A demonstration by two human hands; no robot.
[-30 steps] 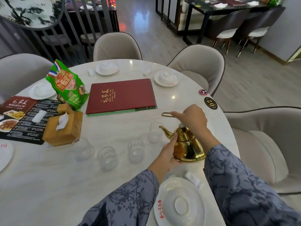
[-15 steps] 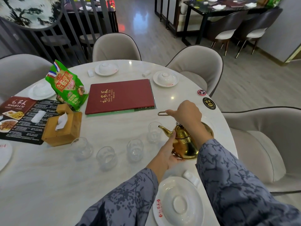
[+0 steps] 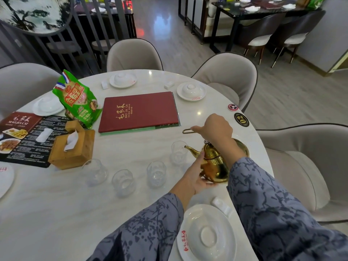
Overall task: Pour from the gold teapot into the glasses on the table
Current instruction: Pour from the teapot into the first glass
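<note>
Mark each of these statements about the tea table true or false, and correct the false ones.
1. Four glasses stand on the table. True; the rightmost glass is nearest the spout.
2. The gold teapot is held with both hands. True: the right hand grips the handle and the left hand supports the body.
3. The red menu lies open. False: it is closed.
4. The tissue box is plastic. False: it looks wooden.
5. The snack bag is blue. False: green.
</note>
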